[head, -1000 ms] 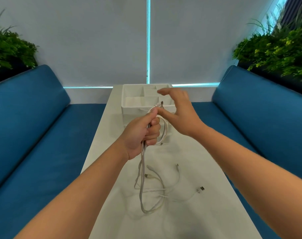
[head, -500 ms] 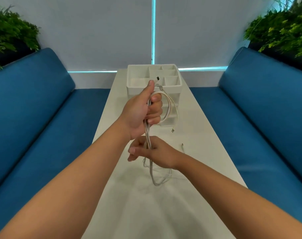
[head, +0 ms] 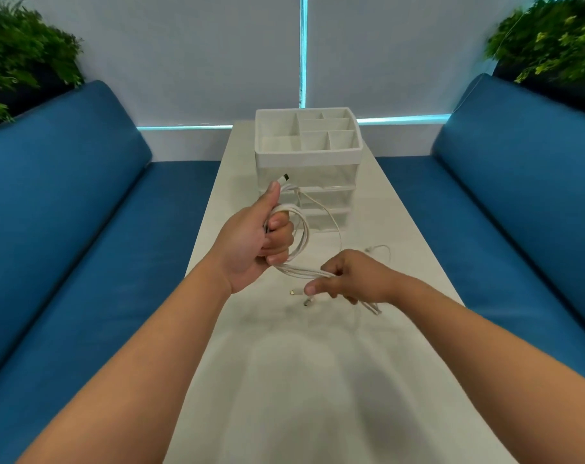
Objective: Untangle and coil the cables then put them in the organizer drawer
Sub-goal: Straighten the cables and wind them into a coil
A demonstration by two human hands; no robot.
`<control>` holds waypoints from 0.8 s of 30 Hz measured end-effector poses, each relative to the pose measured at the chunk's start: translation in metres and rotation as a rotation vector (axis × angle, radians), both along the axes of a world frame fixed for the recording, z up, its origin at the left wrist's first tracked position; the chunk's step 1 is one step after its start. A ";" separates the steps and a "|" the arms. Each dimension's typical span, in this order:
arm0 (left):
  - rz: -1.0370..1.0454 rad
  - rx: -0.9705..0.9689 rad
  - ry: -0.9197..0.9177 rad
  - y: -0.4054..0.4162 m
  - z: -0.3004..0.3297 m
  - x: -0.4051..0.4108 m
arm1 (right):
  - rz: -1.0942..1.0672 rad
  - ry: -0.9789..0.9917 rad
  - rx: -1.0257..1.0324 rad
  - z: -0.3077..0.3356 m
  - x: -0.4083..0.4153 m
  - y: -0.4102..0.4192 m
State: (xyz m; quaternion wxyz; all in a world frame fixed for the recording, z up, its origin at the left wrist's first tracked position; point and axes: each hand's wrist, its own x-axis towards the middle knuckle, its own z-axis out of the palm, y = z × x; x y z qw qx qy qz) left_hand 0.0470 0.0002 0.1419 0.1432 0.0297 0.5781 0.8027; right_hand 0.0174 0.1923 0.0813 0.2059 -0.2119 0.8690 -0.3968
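Observation:
My left hand (head: 254, 244) grips a bundle of white cables (head: 302, 237) wound into loops, one plug end sticking up past my thumb. My right hand (head: 354, 279) pinches the same strands lower down, to the right of the loops, with short plug ends dangling below its fingers. A thin white cable end (head: 379, 247) lies on the table behind my right hand. The white organizer (head: 309, 155), with open top compartments and clear drawers below, stands on the table just beyond my hands; its drawers look closed.
The long white table (head: 284, 380) runs away from me between two blue sofas (head: 67, 212) (head: 518, 195). Green plants (head: 20, 58) sit behind both sofa backs. A white wall with a lit strip stands at the far end.
My right hand has moved from under the left hand out to the right, drawing the strands into a wider loop. The hanging cable length has been lifted off the table.

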 end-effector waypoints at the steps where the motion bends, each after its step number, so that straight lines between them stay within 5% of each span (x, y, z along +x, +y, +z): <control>1: 0.031 0.023 -0.005 -0.001 -0.002 0.000 | 0.005 -0.032 -0.021 0.004 -0.001 0.003; 10: 0.112 0.212 -0.044 -0.011 -0.012 0.000 | -0.076 -0.243 -0.077 0.002 -0.003 0.026; 16: 0.089 -0.247 0.052 0.021 -0.028 0.013 | -0.397 0.008 0.160 0.018 -0.019 0.006; 20: 0.119 -0.446 0.103 0.041 -0.040 0.015 | -0.538 -0.223 -0.093 0.046 -0.018 -0.009; 24: 0.275 -0.436 0.175 0.056 -0.054 0.013 | -0.456 -0.420 -0.370 0.068 -0.010 -0.021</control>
